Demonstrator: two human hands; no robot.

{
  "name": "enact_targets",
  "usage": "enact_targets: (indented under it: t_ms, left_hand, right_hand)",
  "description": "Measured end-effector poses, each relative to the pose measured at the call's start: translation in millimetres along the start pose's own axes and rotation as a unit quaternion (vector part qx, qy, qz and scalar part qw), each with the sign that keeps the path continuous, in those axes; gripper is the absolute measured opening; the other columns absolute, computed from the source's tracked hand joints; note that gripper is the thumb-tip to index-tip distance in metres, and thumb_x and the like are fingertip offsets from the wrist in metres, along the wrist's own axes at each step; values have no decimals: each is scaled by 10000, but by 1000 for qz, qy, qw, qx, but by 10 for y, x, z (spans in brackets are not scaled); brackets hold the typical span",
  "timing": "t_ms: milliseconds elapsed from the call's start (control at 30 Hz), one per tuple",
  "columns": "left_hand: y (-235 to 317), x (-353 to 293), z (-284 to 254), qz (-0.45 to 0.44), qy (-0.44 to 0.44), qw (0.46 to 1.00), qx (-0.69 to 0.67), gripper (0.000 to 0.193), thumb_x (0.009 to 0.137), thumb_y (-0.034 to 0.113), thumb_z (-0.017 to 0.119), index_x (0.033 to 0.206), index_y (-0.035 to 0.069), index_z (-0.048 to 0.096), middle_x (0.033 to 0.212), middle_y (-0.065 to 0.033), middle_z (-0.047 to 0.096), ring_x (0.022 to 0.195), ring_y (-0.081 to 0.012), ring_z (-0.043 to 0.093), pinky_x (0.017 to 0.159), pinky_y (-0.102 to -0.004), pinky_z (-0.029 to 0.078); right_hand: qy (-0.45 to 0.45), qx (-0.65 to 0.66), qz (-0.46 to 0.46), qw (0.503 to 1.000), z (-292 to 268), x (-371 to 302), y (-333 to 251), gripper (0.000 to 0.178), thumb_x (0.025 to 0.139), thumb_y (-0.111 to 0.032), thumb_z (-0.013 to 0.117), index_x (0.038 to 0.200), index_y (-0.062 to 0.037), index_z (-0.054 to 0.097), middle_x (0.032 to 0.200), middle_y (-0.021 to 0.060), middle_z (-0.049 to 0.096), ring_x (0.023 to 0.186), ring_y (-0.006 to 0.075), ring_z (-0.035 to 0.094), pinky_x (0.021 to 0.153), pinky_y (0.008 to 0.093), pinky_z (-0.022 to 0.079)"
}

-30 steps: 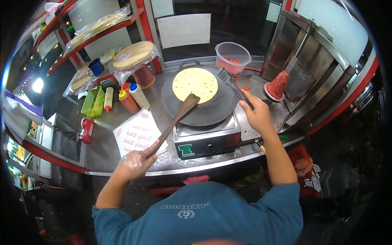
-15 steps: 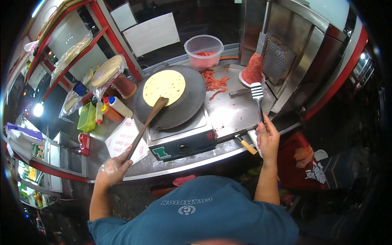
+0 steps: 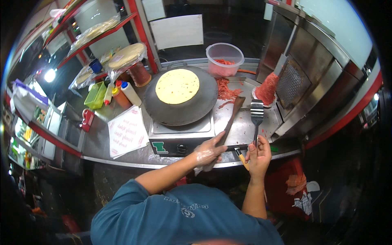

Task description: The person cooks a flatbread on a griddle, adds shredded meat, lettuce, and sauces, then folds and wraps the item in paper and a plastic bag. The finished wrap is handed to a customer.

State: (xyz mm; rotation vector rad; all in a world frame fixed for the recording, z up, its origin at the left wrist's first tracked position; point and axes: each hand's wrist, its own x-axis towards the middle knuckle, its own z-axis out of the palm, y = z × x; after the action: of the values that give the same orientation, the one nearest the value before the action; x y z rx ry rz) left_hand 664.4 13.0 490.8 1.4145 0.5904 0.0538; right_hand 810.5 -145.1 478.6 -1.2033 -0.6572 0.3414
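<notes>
The gloved left hand [image 3: 210, 152] is clasping one wooden spatula [image 3: 232, 120]; the right hand [image 3: 258, 155] is clasping one slotted turner [image 3: 257, 118]. One flatbread [image 3: 177, 86] is lying on one griddle [image 3: 175, 116], beyond and left of both grips.

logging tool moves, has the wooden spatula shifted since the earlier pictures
Yes, rightward: the wooden spatula, earlier at the flatbread, now has its blade right of the griddle.
</notes>
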Motion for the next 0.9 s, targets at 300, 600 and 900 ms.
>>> enact_targets:
  t_ms: [300,600,900]
  left_hand:
    - [-444,-782,-189,163,-252,884,358,682,1078,496,476,1591,58,370,1544,-253,487,1405,-389,507,1178,-452,382]
    - [-563,-1728,-1075,139,-166,884,414,614,1078,456,484,1530,41,465,1498,-198,554,1350,-383,552,1124,-436,447]
    - [-2412,-2970,-2586,-124,49,924,360,554,1049,546,466,1409,159,632,1334,-191,668,1246,-392,616,1069,-458,477]
  right_hand:
    - [-150,-434,-254,851,594,401,-569,475,956,-143,696,1389,26,595,865,133,644,751,264,655,675,396,519]
    - [-291,-621,-364,630,2366,912,210,348,884,-45,630,1216,45,680,934,154,681,875,304,707,725,439,579]
    - [-102,-512,-112,846,2267,1665,-491,450,944,-211,689,1336,1,630,1072,257,729,952,339,740,806,453,575]
